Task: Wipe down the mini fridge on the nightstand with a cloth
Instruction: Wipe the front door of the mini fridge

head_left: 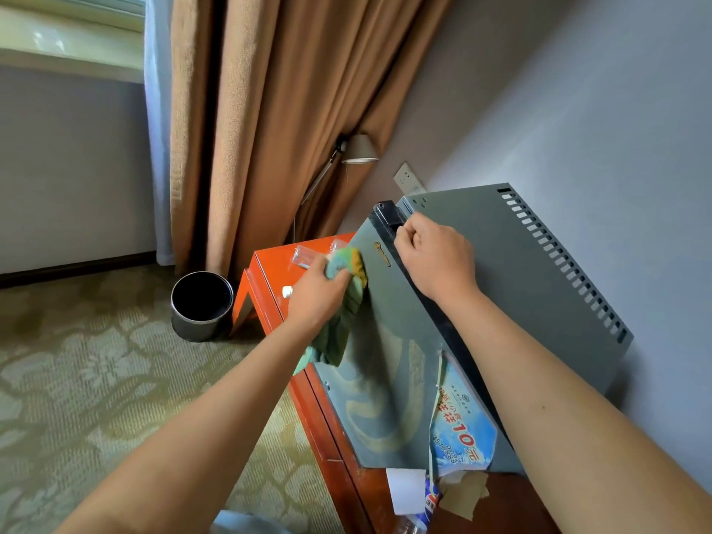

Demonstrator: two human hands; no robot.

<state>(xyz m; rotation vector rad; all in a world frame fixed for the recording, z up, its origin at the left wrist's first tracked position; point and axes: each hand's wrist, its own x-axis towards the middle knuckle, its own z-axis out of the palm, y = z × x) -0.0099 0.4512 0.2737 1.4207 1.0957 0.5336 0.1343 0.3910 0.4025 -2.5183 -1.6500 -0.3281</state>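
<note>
By the brown curtain (pixel 269 109), a grey mini fridge (pixel 481 287) stands on the orange nightstand (pixel 269 287). On the fridge door, the left hand (pixel 319 294) grips a green cloth (pixel 346 294); the right hand (pixel 435 256) curls over the door's top edge.

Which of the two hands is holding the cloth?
The left hand grips the green cloth against the mini fridge door. The right hand holds no cloth; it rests curled at the door's top edge.

Open carpet (pixel 96 379) fills the lower left of the frame. A black bin (pixel 201 305) stands just beside the worktop (pixel 266 287) at centre. The mini fridge (pixel 501 287) sits close to the wall (pixel 635 129) at right; drinking glasses (pixel 308 253) crowd the worktop's far end.
</note>
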